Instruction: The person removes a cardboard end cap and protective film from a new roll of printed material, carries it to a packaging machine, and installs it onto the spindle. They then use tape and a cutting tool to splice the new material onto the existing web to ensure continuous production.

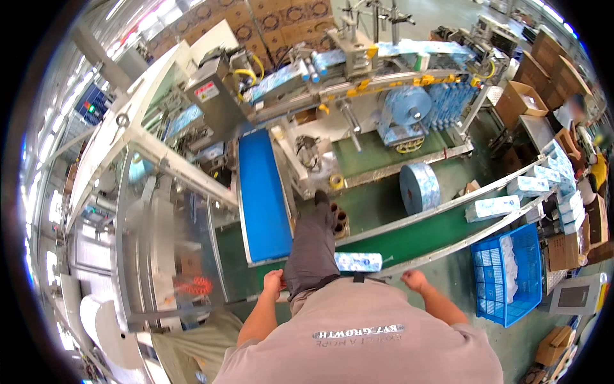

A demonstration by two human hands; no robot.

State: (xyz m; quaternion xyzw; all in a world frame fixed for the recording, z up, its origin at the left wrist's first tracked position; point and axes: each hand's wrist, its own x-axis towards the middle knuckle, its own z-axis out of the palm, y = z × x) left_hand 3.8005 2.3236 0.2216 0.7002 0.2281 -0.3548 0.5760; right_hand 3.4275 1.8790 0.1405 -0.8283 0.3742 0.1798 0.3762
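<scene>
A worker in a grey T-shirt (pixel 358 345) stepped across the green conveyor belt (pixel 409 240), left hand (pixel 273 281) curled on its frame, right hand (pixel 414 280) loosely open, empty. One blue-and-white wrapped tissue pack (pixel 358 261) lay beside the knee; others (pixel 492 208) waited farther along, unpacked.

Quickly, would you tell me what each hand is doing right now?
Left hand: curled on the conveyor's edge, holding nothing visible.
Right hand: loosely closed, resting empty on the conveyor rail.

Both hands low: left hand (pixel 274 281) loosely curled, right hand (pixel 414 280) half-closed.
</scene>
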